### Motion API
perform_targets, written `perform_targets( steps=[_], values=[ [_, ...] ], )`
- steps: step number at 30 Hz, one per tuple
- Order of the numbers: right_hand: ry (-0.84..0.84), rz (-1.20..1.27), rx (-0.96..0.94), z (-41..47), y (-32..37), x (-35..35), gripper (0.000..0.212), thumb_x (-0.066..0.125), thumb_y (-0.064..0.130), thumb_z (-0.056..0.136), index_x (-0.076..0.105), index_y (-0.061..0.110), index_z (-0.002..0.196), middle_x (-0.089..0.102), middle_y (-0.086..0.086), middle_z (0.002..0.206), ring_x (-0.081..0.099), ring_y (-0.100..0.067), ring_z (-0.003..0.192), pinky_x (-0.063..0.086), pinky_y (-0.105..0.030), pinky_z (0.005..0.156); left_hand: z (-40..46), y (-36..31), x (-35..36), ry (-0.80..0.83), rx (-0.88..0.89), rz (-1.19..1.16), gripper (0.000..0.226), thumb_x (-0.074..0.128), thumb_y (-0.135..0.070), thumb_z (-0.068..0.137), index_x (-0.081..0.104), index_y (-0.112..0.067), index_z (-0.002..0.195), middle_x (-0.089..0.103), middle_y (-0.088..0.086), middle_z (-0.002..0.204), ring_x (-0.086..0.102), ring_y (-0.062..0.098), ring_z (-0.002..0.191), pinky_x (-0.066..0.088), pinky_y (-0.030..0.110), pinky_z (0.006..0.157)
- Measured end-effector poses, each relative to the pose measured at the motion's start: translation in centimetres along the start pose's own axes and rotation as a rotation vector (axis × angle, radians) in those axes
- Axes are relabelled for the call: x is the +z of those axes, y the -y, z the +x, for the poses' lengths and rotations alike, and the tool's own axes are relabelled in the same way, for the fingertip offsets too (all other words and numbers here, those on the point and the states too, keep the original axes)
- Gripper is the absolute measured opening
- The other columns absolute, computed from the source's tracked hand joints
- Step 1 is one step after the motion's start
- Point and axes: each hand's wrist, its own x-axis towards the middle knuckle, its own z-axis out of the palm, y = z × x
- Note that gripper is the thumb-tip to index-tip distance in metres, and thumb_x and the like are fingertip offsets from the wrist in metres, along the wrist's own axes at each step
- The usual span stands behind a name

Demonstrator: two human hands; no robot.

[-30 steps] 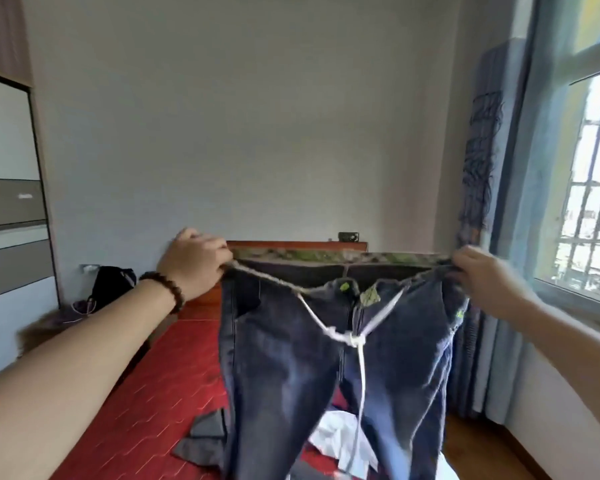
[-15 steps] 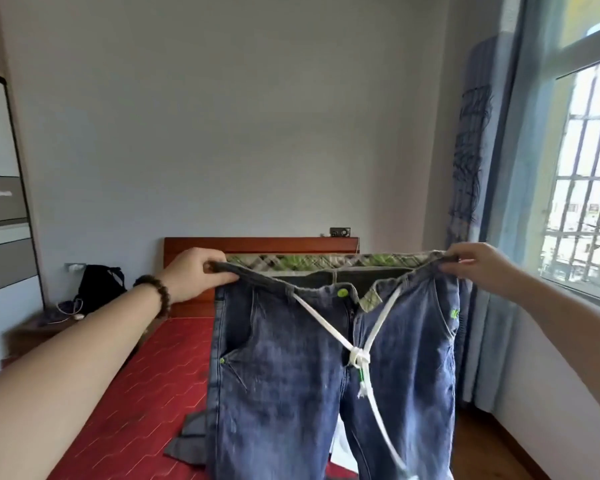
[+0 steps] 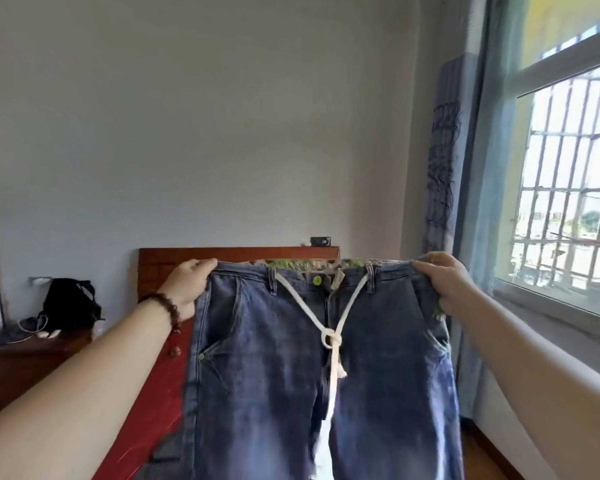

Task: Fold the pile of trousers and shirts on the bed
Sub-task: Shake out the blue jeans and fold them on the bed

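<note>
- While you hold the jeans (image 3: 291, 375) up by the waistband, legs hang straight — good for lining up a fold.
- Left hand (image 3: 191, 285) pinches the left waist corner, fingers curled over the band.
- Right hand (image 3: 444, 285) grips the right corner likewise.
- Drawstring (image 3: 331, 337) dangles knotted at front.
- Bed (image 3: 153, 393) lies beyond, under the jeans; headboard (image 3: 236, 256) behind.

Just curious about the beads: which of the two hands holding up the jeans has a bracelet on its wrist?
The left hand, gripping the jeans at the waistband corner nearer the bed, wears a dark beaded bracelet. The right hand, by the window, has none.
</note>
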Motion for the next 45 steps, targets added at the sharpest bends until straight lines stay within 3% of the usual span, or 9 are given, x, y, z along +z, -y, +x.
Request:
perform_targets(
  steps=[5, 11, 21, 26, 29, 31, 35, 41, 45],
  values=[
    [-0.081, 0.225, 0.211, -1.0, -0.1, 1.8, 0.012, 0.077, 0.015, 0.081, 0.066, 0.011, 0.077, 0.069, -0.008, 0.079, 0.065, -0.016, 0.054, 0.059, -0.041, 0.058, -0.8, -0.2, 3.4, -0.148, 0.004, -0.213, 0.014, 0.053, -0.021, 0.097, 0.061, -0.009, 0.096, 0.059, 0.002, 0.083, 0.055, 0.012, 0.075, 0.047, 0.010, 0.059],
    [0.039, 0.314, 0.078, -5.6, 1.5, 7.2, 0.020, 0.068, 0.023, 0.090, 0.056, 0.014, 0.078, 0.066, -0.008, 0.074, 0.066, -0.023, 0.066, 0.059, -0.048, 0.068, -3.1, -2.1, 9.3, -0.086, -0.006, -0.341, 0.049, 0.052, -0.029, 0.098, 0.040, -0.006, 0.139, 0.054, 0.015, 0.130, 0.058, 0.030, 0.113, 0.047, 0.049, 0.098],
    [0.405, 0.350, 0.208, -12.5, 2.3, 12.5, 0.057, 0.051, 0.053, 0.093, 0.073, 0.001, 0.098, 0.073, -0.009, 0.096, 0.067, -0.012, 0.094, 0.053, -0.029, 0.077, -7.5, -0.8, 14.1, 0.156, 0.192, -0.216, 0.084, 0.078, -0.039, 0.071, 0.032, -0.016, 0.137, 0.064, 0.002, 0.114, 0.063, 0.014, 0.105, 0.049, 0.033, 0.093],
    [0.405, 0.023, -0.023, -10.0, 2.5, 10.5, 0.050, 0.056, 0.053, 0.089, 0.066, 0.011, 0.115, 0.069, -0.002, 0.113, 0.062, -0.019, 0.110, 0.049, -0.036, 0.094, -5.9, -0.8, 11.2, 0.049, 0.243, -0.200, 0.020, 0.076, -0.009, 0.078, 0.066, -0.013, 0.095, 0.072, 0.005, 0.093, 0.068, 0.021, 0.088, 0.054, 0.030, 0.079],
    [0.193, -0.296, -0.234, -7.5, 1.9, 8.5, 0.070, 0.069, 0.051, 0.080, 0.042, 0.027, 0.139, 0.046, 0.005, 0.138, 0.047, -0.010, 0.122, 0.037, -0.026, 0.097, -4.9, -2.2, 9.0, 0.169, 0.263, -0.203, 0.012, 0.079, -0.013, 0.074, 0.071, -0.016, 0.082, 0.074, -0.004, 0.080, 0.069, 0.011, 0.076, 0.052, 0.016, 0.065],
    [0.360, -0.156, -0.096, -6.3, 1.3, 7.5, 0.083, 0.073, 0.040, 0.080, 0.027, 0.028, 0.148, 0.049, 0.004, 0.137, 0.054, -0.005, 0.119, 0.040, -0.018, 0.092, -4.3, -3.6, 7.5, 0.241, 0.280, -0.233, 0.017, 0.080, -0.020, 0.066, 0.072, -0.014, 0.080, 0.074, -0.001, 0.078, 0.070, 0.012, 0.073, 0.052, 0.018, 0.062],
    [0.680, 0.264, 0.142, -5.6, 1.6, 7.8, 0.054, 0.076, 0.017, 0.069, 0.060, 0.004, 0.119, 0.072, -0.015, 0.106, 0.072, -0.023, 0.088, 0.058, -0.031, 0.068, -2.9, -6.6, 5.6, 0.286, 0.331, -0.262, 0.028, 0.079, -0.029, 0.060, 0.074, -0.015, 0.084, 0.075, 0.003, 0.086, 0.071, 0.017, 0.079, 0.055, 0.023, 0.066],
    [0.513, 0.357, -0.031, -5.5, 3.8, 10.1, 0.019, 0.070, 0.003, 0.082, 0.067, 0.003, 0.100, 0.073, -0.017, 0.097, 0.072, -0.029, 0.084, 0.059, -0.036, 0.069, -1.7, -3.9, 2.3, 0.459, 0.093, -0.205, 0.053, 0.086, -0.048, 0.057, 0.074, -0.018, 0.099, 0.072, 0.006, 0.108, 0.069, 0.018, 0.096, 0.056, 0.026, 0.074],
    [0.533, 0.311, -0.038, -5.2, 3.4, 9.9, 0.026, 0.073, 0.011, 0.081, 0.065, 0.006, 0.106, 0.074, -0.013, 0.099, 0.072, -0.027, 0.088, 0.059, -0.034, 0.070, -2.7, -2.7, 3.5, 0.273, 0.061, -0.270, 0.036, 0.082, -0.028, 0.062, 0.076, -0.018, 0.095, 0.072, 0.011, 0.105, 0.070, 0.027, 0.094, 0.057, 0.031, 0.069]
  ],
)
